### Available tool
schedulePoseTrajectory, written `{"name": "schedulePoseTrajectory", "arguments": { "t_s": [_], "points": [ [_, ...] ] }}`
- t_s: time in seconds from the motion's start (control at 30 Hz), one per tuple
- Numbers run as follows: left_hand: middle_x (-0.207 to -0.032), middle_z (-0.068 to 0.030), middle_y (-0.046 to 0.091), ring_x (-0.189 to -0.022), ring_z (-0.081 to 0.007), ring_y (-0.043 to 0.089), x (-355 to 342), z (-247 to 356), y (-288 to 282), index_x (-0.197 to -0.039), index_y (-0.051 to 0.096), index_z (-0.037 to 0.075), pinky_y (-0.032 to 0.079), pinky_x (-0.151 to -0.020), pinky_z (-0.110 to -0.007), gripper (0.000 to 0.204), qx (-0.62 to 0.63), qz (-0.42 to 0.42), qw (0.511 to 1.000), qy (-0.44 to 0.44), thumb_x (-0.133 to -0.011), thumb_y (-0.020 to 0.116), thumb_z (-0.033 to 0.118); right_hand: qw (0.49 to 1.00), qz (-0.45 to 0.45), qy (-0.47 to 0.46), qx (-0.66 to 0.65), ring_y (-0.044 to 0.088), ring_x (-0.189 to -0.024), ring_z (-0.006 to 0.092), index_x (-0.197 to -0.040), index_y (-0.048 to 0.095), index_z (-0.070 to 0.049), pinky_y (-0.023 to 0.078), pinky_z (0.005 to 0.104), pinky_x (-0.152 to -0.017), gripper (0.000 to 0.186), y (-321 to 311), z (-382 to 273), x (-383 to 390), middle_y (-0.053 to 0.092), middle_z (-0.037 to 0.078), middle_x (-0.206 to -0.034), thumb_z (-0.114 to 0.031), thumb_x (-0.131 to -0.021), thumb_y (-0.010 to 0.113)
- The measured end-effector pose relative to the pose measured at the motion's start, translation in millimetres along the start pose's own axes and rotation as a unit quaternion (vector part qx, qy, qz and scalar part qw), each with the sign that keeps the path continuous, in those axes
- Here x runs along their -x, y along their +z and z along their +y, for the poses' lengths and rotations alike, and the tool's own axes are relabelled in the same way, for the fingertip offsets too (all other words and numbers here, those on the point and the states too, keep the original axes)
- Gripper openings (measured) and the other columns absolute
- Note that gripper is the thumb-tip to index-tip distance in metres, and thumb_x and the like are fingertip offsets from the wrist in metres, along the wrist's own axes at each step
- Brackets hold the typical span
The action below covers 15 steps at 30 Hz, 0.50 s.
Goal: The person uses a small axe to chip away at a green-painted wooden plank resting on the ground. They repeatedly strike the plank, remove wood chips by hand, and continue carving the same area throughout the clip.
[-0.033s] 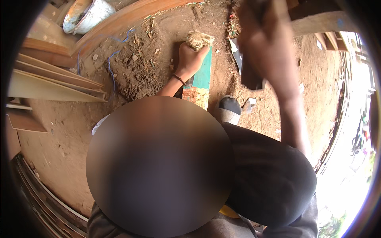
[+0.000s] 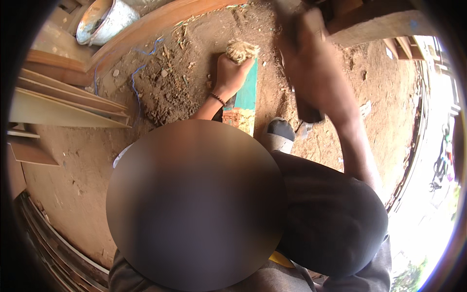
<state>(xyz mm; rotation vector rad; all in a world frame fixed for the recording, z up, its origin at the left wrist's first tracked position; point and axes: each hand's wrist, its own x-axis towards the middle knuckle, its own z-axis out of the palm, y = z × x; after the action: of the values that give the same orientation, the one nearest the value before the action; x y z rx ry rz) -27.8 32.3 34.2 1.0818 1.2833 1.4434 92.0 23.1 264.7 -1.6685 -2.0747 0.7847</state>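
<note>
My left hand (image 2: 229, 78), with a beaded bracelet at the wrist, is closed round an upright handle with a frayed, fibrous tan top (image 2: 242, 50). What is below that fist is hidden. Beside and under it lies a wooden piece (image 2: 246, 92) with a green painted face and a worn, orange-tan near end. Raised to the right, my right hand (image 2: 316, 73) is smeared by motion but wraps round a long dark tool (image 2: 310, 115). The tool sticks out below the hand and, blurred, above it; its kind is unclear. My foot (image 2: 281, 129) rests close to the green piece.
Loose soil and wood chips (image 2: 168, 92) cover the ground left of my left hand, with a blue string (image 2: 135, 80). Thin boards (image 2: 73, 104) jut in from the left. A whitish bucket (image 2: 109, 24) stands behind a long plank (image 2: 160, 22). A heavy beam (image 2: 379, 29) sits at upper right.
My right hand and the dark tool have shifted slightly left and downward, with the tool's upper part swinging left. My left hand stays in place on the handle.
</note>
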Motion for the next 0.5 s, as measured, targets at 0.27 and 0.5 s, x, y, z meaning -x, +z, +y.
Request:
{"name": "schedulePoseTrajectory", "arguments": {
  "t_s": [0.27,0.5],
  "points": [
    [-0.055,0.0033,0.058,-0.048,-0.0061,0.051,-6.4,-0.5,5.3,-0.056,0.058,0.007,0.038,-0.043,-0.028,0.023,0.002,0.010,1.000,0.001,-0.078,0.065,0.012,0.957,-0.131,0.085,-0.245,0.055,-0.054,0.0112,-0.100,0.059,0.000,0.044,0.0237,-0.048,0.018,-11.2,25.5,12.0,0.056,0.001,-0.070,-0.017,-0.093,0.059],
    [-0.063,0.0046,0.056,-0.053,-0.0038,0.051,-7.1,-12.7,0.2,-0.069,0.058,0.005,0.036,-0.044,-0.026,0.010,-0.027,-0.013,0.999,-0.018,-0.079,0.061,0.006,0.977,0.086,-0.076,-0.178,0.056,-0.055,0.0115,-0.080,0.060,-0.002,0.043,0.0277,-0.049,0.022,-30.3,-12.7,-6.6,0.055,0.005,-0.059,-0.014,-0.095,0.052]
  ]
}}
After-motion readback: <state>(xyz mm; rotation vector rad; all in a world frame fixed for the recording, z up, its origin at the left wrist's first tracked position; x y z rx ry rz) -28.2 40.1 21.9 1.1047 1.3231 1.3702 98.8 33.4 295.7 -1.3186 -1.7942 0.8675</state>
